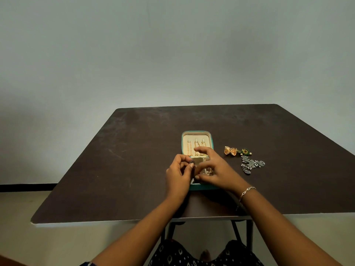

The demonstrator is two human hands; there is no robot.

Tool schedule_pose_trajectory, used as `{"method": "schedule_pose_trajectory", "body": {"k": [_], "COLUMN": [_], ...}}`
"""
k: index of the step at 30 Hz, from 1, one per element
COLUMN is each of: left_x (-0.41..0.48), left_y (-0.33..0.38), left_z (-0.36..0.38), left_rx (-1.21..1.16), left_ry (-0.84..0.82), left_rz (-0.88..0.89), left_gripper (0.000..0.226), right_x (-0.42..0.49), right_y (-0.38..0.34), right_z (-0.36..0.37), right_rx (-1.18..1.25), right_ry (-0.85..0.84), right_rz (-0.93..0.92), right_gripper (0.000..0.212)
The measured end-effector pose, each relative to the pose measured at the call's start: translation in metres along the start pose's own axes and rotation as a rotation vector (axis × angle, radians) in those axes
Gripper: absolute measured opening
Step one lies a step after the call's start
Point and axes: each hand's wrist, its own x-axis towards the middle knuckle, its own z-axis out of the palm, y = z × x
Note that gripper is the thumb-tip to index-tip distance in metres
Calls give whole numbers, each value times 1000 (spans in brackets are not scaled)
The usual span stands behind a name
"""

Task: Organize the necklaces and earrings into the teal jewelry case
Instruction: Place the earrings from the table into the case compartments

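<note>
The teal jewelry case (211,140) lies open on the dark table, its cream lid panel holding three gold necklaces (196,148) on hooks. My left hand (177,174) pinches a small dark round earring (192,163) over the case's near half. My right hand (215,169) hovers over the same half with fingers curled; whether it holds something I cannot tell. Most of the near compartment is hidden by both hands. Gold jhumka earrings (230,151), a green and gold earring (245,151) and silver pearl earrings (252,165) lie on the table to the right.
The dark brown table (134,169) has its near edge just below my forearms and its far edge against a pale wall. A bracelet (246,191) circles my right wrist. Metal table legs and my patterned clothing show below.
</note>
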Motion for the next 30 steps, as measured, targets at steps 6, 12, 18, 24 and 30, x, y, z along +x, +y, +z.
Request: {"method": "schedule_pose_trajectory", "body": {"k": [6,12,18,24,30], "left_x": [0,-1,0,-1,0], "left_y": [-4,-4,-7,-5,-2], "left_z": [1,0,0,1,0], "left_rx": [3,2,7,-2,-4], "left_ry": [4,8,10,4,-13], "left_rz": [1,0,-6,-16,-12], "left_gripper": [24,23,23,23,24], "right_x": [11,22,14,8,1], "right_y": [-22,-33,-24,-18,-10], "right_z": [0,2,-8,-22,-15], "right_rx": [-530,-667,-434,-160,-152], "right_ry": [-182,-327,-227,-66,-97], "right_rz": [12,46,101,152,181], "right_gripper": [19,28,16,14,17]}}
